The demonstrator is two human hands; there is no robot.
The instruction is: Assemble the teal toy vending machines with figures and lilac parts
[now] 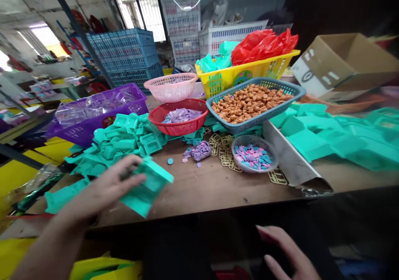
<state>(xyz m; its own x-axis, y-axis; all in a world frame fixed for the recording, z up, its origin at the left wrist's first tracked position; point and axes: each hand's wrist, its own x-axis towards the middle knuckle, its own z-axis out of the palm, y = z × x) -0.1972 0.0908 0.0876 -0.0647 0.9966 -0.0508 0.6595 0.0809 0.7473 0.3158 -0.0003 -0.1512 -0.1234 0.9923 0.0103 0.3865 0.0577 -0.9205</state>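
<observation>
Left hand (123,180) grasping a teal plastic part (152,182), thumb and fingers on its left side; part is tilted, over the front of the table (199,194) (blurry, can't tell if it touches the wood). Right hand (293,253) released, thumb and fingers apart, low in front of the table edge. Pile of teal parts (121,140) just behind left hand. Small blue disc (170,161) near the held part, then purple pieces (201,151) and clear bowl (274,155) of mixed bits farther right. Red basket (177,129) behind them, beside blue-gray basket (264,116) of brown pieces.
</observation>
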